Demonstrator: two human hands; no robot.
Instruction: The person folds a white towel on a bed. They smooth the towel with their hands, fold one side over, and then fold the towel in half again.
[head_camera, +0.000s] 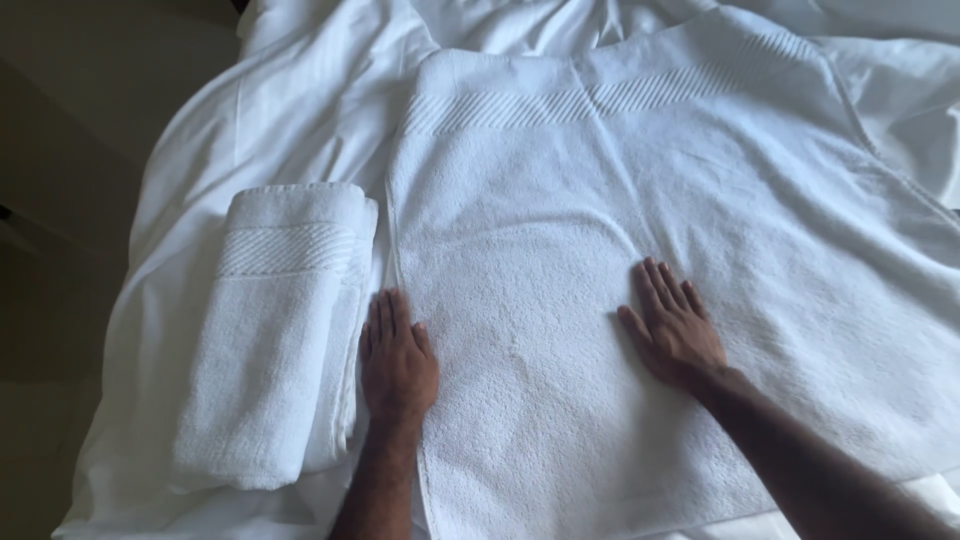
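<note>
On the spread towel, left hand and right hand lie flat

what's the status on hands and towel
Left hand and right hand flat, open on spread white towel. Folded towel lies beside left hand. Nothing in the way.

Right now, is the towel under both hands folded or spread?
Spread: the large towel lies flat under both palms, unlike the folded towel beside it.

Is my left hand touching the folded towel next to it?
Cannot tell. In the head view, the left hand lies flat on the spread towel, right beside the folded towel; no clear gap or contact shows.
</note>
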